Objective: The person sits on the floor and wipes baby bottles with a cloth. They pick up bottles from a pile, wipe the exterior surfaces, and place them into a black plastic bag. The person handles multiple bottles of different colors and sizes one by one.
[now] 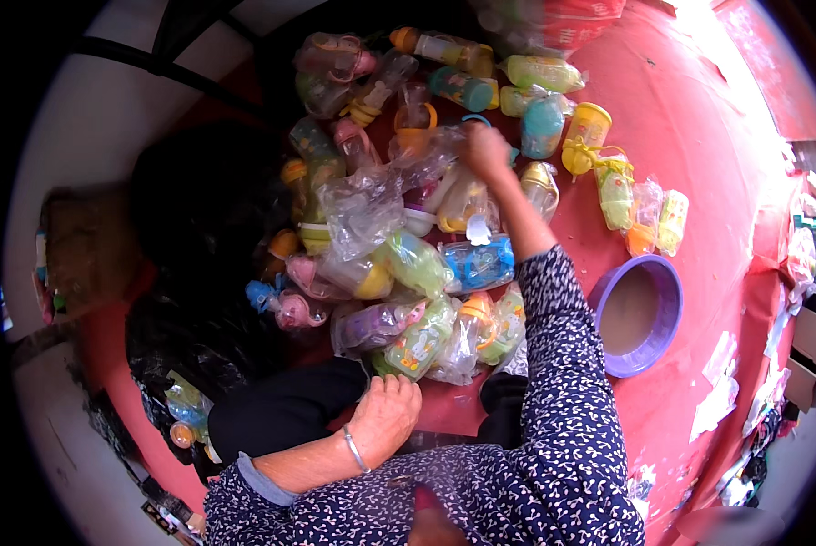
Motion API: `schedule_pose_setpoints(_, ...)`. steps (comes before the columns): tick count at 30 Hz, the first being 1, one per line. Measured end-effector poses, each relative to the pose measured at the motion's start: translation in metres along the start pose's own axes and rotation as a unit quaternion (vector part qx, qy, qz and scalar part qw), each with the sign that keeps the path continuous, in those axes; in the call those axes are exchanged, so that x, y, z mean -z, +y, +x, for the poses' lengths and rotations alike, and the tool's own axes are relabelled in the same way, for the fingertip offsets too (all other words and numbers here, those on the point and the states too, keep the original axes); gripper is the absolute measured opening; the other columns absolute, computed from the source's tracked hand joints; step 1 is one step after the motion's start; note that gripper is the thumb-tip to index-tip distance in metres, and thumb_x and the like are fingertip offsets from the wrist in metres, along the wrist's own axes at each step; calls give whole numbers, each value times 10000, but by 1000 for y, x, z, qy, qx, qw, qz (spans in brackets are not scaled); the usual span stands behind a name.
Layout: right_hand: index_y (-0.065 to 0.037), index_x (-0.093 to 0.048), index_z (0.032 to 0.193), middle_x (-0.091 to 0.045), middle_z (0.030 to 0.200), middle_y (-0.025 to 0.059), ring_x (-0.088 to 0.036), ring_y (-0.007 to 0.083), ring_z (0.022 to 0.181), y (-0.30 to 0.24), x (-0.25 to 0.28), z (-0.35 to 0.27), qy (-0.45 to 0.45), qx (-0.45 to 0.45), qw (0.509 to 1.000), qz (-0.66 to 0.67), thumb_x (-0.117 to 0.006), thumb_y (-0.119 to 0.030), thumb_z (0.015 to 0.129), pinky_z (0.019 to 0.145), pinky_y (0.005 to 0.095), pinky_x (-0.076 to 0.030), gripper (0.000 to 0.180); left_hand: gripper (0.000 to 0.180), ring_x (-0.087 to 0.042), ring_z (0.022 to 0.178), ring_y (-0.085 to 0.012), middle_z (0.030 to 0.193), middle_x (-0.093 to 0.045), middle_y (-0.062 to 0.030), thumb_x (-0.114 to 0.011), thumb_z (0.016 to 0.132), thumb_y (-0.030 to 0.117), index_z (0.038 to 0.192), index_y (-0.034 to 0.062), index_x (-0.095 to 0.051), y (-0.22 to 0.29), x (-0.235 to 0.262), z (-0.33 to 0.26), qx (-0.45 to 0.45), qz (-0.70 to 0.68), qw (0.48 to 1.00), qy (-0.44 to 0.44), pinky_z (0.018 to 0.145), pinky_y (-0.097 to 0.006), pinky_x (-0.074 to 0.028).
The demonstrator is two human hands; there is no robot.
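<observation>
My right hand [487, 151] reaches over a pile of baby bottles. Its fingers look closed on the end of a crumpled clear plastic bag [362, 211], which stretches left across the pile; motion blurs the fingertips. Near my body, my left hand [385, 411] rests palm down by my knee, fingers bent loosely, holding nothing that I can see. Its fingertips lie against the lower end of a green wrapped bottle [419, 341]. Below my right wrist are a clear bottle with a yellow base [467, 202] and a blue wrapped bottle [477, 264].
A purple basin [670, 314] of cloudy liquid stands right of my right forearm. Yellow bottles [586, 136] lie beyond it on the red floor covering [699, 182]. Black plastic sheeting [185, 332] lies to the left, and a red bag [576, 23] is at the far edge.
</observation>
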State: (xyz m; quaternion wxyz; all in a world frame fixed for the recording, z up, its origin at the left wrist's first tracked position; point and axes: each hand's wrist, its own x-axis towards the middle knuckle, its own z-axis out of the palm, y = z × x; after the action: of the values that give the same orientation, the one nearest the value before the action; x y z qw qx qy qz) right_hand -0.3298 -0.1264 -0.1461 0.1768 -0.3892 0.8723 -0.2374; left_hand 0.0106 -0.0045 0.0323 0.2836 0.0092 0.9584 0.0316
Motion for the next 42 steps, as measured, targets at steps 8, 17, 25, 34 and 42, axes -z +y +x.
schedule_pose_setpoints(8,-120,-331,1324,-553,1026,218,-610,361,913,76,-54,42,11,-36,985,-171,-610,-138,706,745,413,-508,678,350,-521,813,-211,907,-555,-113,-522,762,177,1048,-22,-557,-3,4,10,-12,5,1000,0,677,-311,-409)
schedule_pose_setpoints(17,-12,-678,874,-645,961,174,-616,295,944,78,-34,42,-143,-30,987,-60,-608,-267,659,768,385,-506,340,416,-526,812,-211,934,-562,-111,-559,740,203,1094,-14,-545,2,-2,5,-25,15,999,-16,672,-313,-414)
schedule_pose_setpoints(25,1,-619,960,-652,899,175,-634,310,867,-26,-29,1,-303,156,940,9,-759,-259,552,732,389,-509,504,416,-528,810,-214,913,-554,-100,-565,737,202,1099,-3,-541,10,-2,3,-31,21,999,-19,688,-312,-410)
schedule_pose_setpoints(34,-60,-629,927,-654,843,108,-643,244,820,-119,-31,-104,-247,465,841,-128,-683,-177,621,638,381,-513,332,375,-520,789,-211,880,-547,-94,-538,745,182,1071,-1,-549,12,0,4,-39,20,999,-33,669,-313,-401)
schedule_pose_setpoints(42,-64,-686,811,-668,785,116,-652,284,767,-157,-55,-165,-269,422,866,-19,-690,-324,653,638,408,-509,305,358,-518,788,-212,883,-549,-97,-525,753,174,1064,0,-554,8,-7,3,-33,13,999,-12,666,-313,-401)
